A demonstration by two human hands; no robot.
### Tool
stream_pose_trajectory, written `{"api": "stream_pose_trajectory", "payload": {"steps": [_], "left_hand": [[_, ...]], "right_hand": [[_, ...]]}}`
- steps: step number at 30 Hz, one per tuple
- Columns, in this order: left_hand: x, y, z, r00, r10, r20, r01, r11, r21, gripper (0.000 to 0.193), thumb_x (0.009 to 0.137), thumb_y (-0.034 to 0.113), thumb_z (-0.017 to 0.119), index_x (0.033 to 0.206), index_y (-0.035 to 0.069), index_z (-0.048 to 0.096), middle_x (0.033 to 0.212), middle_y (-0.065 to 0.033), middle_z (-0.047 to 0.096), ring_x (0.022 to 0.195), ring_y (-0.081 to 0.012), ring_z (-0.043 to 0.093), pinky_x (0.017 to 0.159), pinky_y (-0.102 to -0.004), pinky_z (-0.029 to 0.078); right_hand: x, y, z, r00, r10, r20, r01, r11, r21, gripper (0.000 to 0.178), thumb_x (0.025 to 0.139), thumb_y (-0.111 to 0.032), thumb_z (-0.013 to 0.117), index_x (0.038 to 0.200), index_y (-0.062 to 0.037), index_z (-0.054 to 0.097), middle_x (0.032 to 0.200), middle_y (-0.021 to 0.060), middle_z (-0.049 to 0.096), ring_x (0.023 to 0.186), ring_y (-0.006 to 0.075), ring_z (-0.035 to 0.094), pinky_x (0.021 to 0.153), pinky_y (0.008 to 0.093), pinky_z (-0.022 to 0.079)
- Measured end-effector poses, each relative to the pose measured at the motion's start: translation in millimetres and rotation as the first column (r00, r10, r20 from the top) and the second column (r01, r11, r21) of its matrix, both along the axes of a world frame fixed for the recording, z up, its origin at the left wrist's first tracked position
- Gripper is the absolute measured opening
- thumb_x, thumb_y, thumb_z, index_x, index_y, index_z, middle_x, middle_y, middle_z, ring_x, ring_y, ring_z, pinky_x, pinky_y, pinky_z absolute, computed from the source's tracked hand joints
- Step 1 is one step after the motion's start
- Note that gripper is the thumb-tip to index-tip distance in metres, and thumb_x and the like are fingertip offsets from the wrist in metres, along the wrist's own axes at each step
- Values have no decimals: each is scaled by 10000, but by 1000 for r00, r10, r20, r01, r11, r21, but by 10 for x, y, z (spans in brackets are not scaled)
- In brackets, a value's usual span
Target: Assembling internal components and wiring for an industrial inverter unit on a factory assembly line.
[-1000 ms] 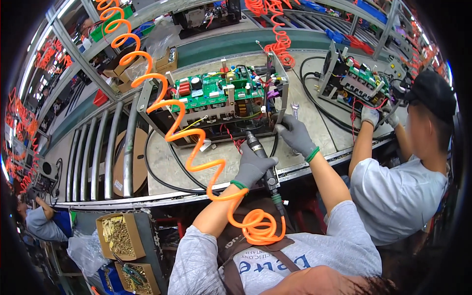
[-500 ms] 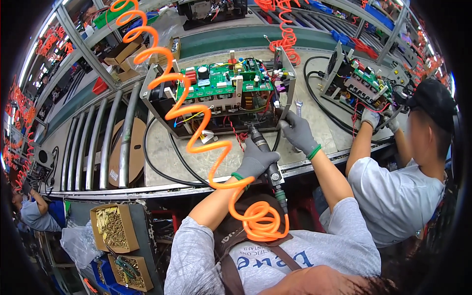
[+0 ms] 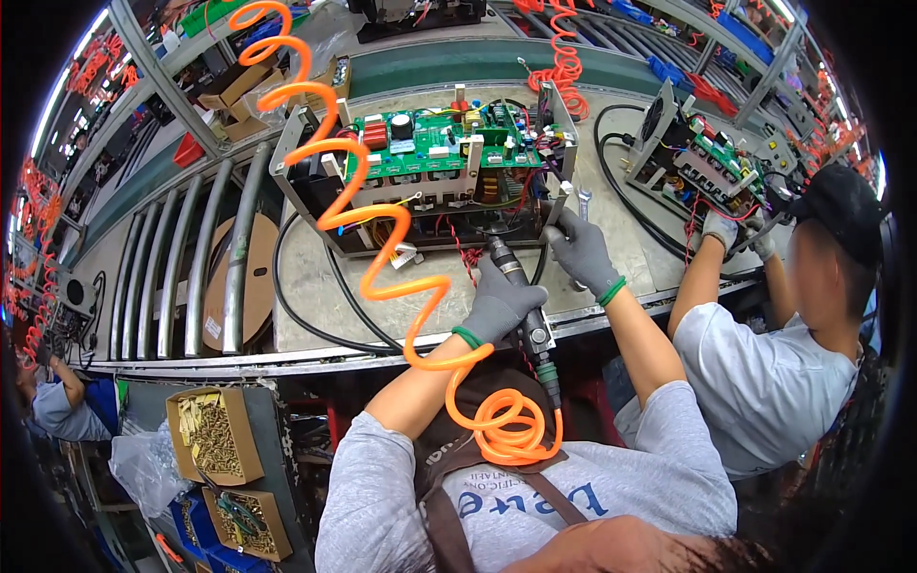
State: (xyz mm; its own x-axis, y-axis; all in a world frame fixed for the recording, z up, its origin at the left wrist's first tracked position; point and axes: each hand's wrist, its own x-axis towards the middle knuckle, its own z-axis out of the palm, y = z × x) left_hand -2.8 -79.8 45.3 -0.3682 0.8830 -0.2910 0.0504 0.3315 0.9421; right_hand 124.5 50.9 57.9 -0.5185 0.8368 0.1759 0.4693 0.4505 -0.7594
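An open metal chassis stands on the bench in front of me, with a green circuit board across its top. My left hand, in a grey glove, is wrapped round a black air screwdriver. Its front end reaches the lower front opening of the chassis; the tip is hidden in there. An orange coiled hose runs from the tool's rear end up across the chassis. My right hand, gloved too, grips the chassis's right front corner. Just behind it lies a metal wrench.
Black cables loop on the bench. Steel rollers lie to the left. Brass screws fill cardboard boxes at lower left. On the right, a co-worker handles a second chassis.
My view has shifted slightly, so the chassis appears a little lower and further right. Both hands keep their grips, and the air screwdriver stays at the lower front opening.
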Motion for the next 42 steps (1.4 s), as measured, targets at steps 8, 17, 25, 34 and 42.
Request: {"api": "stream_pose_trajectory", "payload": {"steps": [8,17,25,34,42], "left_hand": [[-49,47,65,999,-27,-30,26,1000,-5,890,592,265,773,1235,-40,238,990,-227,541,828,-298,627,714,-389,541],[-91,21,161,997,-56,-59,52,997,-58,927,585,288,774,1248,-41,215,1031,-261,535,868,-338,623,770,-396,530],[-92,-23,183,986,-107,-127,104,994,-32,1054,608,343,811,1353,-66,189,1104,-237,513,946,-317,597,811,-374,505],[199,-498,455,880,136,456,-288,915,283,737,821,271,684,1369,41,247,874,-124,603,714,-216,630,644,-350,521],[571,-448,142,753,217,621,-433,874,220,672,859,396,647,1229,-64,326,953,-149,588,814,-201,595,730,-309,507]], "right_hand": [[-26,-40,69,1000,-23,3,23,1000,17,328,876,-189,589,1195,-120,607,924,175,679,793,329,663,711,375,515],[-43,-41,30,1000,-14,-17,14,1000,6,315,880,-174,585,1188,-111,603,925,156,688,834,315,672,728,361,518],[-42,-151,170,1000,-30,4,30,991,-130,406,877,-164,597,1274,-103,546,1020,163,681,832,303,684,732,369,522],[472,-1309,265,956,279,89,-292,900,323,934,646,-102,780,1447,-49,303,1415,223,404,1195,396,505,931,400,486],[487,-1720,579,901,253,-352,-234,967,97,438,776,-50,708,1195,-79,586,1306,188,531,1207,283,526,971,382,454]]}}
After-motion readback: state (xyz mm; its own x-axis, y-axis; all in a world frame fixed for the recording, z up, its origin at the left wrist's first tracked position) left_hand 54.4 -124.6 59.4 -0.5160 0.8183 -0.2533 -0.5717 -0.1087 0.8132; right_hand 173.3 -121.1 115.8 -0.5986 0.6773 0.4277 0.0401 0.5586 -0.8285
